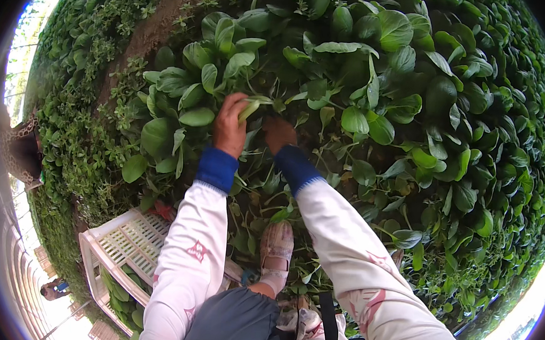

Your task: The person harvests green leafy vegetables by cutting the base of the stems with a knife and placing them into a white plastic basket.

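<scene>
My left hand [230,124] is closed around the pale stems of a leafy green plant [249,110], whose broad leaves spread above and to the left of it. Just to the right, my right hand [279,131] reaches low among the stems near the soil, its fingers partly hidden in shadow and leaves; whether it grips anything does not show. Rows of broad-leaved greens [355,120] surround both hands. A shoe [276,246] stands among cut or loose stems and leaves below the hands.
A white plastic crate [127,240] with green leaves inside lies at the lower left. A strip of bare soil [162,15] runs along the upper left, with small weeds beside it. Another person [55,290] is far off at lower left, and part of someone [20,150] shows at the left edge.
</scene>
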